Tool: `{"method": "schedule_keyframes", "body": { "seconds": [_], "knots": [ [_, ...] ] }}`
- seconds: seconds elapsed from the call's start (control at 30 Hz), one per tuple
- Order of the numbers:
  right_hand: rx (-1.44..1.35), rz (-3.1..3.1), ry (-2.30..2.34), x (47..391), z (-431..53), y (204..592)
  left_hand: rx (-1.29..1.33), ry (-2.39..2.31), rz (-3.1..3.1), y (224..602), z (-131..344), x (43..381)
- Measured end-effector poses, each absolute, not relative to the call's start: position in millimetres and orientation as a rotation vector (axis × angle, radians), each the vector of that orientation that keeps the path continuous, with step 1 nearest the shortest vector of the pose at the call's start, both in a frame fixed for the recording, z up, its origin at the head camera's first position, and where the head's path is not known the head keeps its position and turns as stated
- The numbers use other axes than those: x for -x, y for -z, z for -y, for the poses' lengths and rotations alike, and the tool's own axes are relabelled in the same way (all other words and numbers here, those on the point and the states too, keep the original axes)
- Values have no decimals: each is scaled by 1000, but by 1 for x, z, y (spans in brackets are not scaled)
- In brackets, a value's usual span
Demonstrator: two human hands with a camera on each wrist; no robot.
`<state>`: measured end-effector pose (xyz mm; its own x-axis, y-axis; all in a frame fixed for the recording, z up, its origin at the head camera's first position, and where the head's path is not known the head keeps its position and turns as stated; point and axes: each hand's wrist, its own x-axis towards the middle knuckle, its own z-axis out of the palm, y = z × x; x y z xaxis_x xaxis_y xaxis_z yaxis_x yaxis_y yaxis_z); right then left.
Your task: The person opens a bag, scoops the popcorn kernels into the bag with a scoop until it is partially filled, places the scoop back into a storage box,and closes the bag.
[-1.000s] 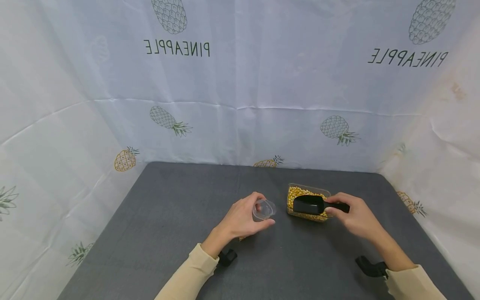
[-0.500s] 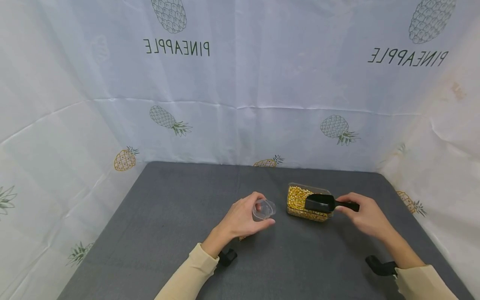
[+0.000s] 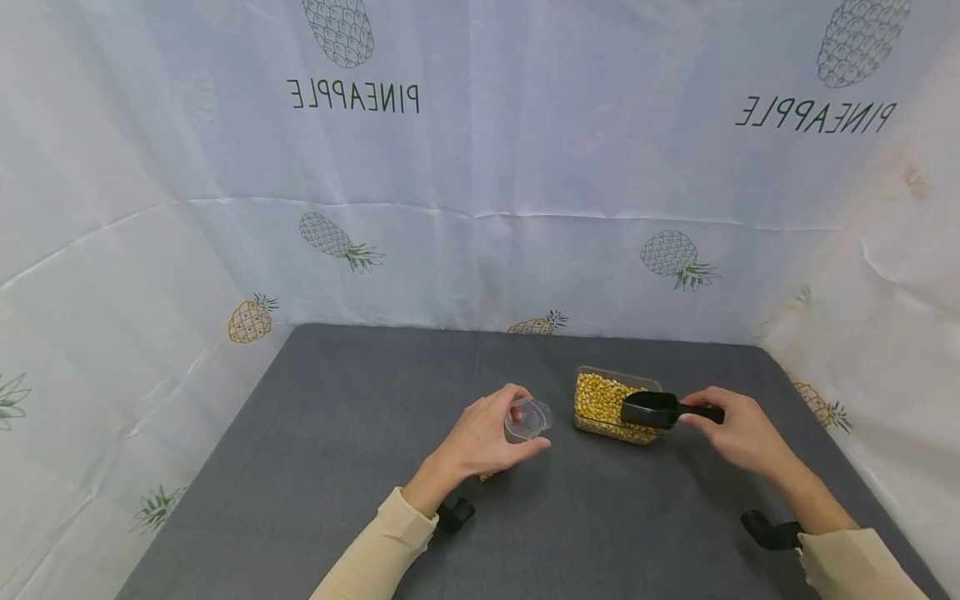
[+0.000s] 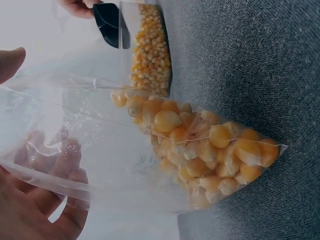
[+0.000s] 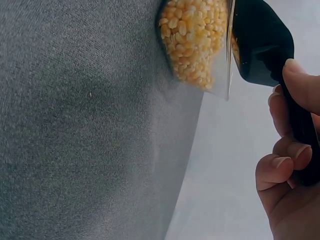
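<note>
My left hand (image 3: 483,433) holds a clear plastic bag (image 3: 528,419) by its spread mouth, thumb and fingers on opposite sides. Yellow corn kernels (image 4: 200,155) fill the lower part of the bag, which meets the grey cloth in the left wrist view. With my right hand (image 3: 738,429) I grip the handle of a black scoop (image 3: 651,410). The scoop hangs over the right end of a clear rectangular container (image 5: 220,82) of corn kernels, level with or just above its rim. In the head view the left hand hides most of the bag.
A dark grey cloth (image 3: 352,433) covers the table. White curtains (image 3: 465,275) with pineapple prints stand behind and along both sides. One stray kernel (image 5: 90,94) lies on the cloth in the right wrist view. Black wrist mounts (image 3: 455,515) sit on both wrists.
My right hand has drawn the scoop rightward, from above the middle of the container to its right end. The left hand and the bag have stayed put.
</note>
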<state>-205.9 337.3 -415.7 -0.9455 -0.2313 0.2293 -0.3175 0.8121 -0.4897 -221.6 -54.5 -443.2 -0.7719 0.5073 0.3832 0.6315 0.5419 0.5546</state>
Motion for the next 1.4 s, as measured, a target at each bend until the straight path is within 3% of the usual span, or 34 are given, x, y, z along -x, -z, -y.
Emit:
{"method": "schedule_keyframes", "body": {
  "seconds": [1.4],
  "knots": [
    [-509,2871,-630,221,-316,424,960,1054,2612,444,53,221]
  ]
}}
